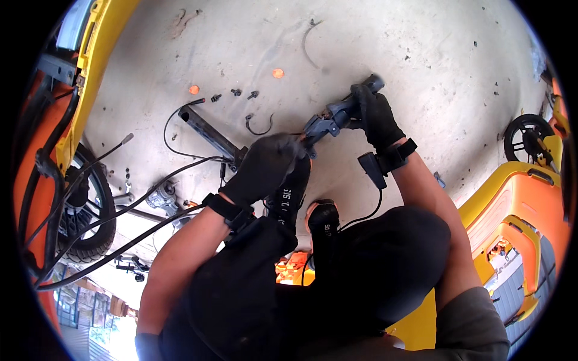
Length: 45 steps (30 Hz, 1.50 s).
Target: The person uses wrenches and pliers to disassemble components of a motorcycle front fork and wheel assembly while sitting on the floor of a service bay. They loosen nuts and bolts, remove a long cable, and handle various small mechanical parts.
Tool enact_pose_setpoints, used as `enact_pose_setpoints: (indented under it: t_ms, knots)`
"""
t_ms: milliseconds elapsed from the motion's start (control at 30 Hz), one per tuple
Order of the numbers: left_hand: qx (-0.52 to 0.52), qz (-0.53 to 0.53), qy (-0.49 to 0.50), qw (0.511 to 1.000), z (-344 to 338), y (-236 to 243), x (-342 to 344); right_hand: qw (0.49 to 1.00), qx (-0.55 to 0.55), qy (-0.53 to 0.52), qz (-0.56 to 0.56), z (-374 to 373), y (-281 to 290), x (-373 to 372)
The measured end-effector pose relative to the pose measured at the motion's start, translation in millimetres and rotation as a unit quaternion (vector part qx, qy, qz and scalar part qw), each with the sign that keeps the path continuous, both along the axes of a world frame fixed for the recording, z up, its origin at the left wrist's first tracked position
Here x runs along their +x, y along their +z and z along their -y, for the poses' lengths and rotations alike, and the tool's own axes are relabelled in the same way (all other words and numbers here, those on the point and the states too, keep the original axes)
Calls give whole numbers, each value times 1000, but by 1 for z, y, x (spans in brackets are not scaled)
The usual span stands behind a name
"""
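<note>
My right hand (378, 117), in a black glove, is closed around the far end of a black tube with a hinged clamp joint (322, 127). The tube slants up off to the right above the floor. My left hand (268, 167), also gloved, is curled at the near end of that joint and slightly blurred; its own fingers hide whatever is in them. From under the left hand a second black tube (208, 131) runs toward the upper left. Whether the two tubes are joined is hidden. A thin black cable (167, 135) loops beside the second tube.
Several dark bolts (236, 92) and two orange discs (277, 73) lie on the concrete floor (421, 54). A grey power tool (161, 195) rests left of my shoes. A wheel (90, 204) and cables stand beside an orange and yellow body at left. More orange panels (512, 192) are at right.
</note>
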<state>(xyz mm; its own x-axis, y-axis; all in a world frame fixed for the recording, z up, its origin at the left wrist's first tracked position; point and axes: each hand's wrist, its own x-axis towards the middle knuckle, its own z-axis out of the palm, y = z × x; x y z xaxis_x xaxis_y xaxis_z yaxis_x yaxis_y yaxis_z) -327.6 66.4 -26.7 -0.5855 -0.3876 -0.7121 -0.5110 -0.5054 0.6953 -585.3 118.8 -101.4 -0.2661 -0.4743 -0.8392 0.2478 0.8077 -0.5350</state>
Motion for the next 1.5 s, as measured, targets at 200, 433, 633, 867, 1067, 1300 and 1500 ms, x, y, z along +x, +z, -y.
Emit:
enact_pose_setpoints:
  t_ms: [200, 433, 633, 867, 1067, 1300, 1500]
  knots:
    - [-48, 22, -14, 999, -12, 4, 24, 999, -11, -31, -8, -5, -5, 1]
    - [21, 18, -5, 1000, -3, 12, 20, 991, -83, 91, -54, -6, 1, -2]
    - [117, 39, 47, 991, 4, 18, 7, 999, -35, 18, 8, -4, -4, -3]
    - [-150, 42, -5, 988, 8, 6, -17, 998, -44, -35, 11, -9, -10, -2]
    - [-296, -2, 7, 955, 28, 13, -35, 999, -49, -16, 14, -5, 3, -3]
    - [-297, 35, -30, 954, 32, 5, -34, 1000, -24, -3, 13, -4, 4, -6]
    - [-362, 32, -35, 931, 31, 3, -36, 999, -33, -12, 17, -3, 8, -4]
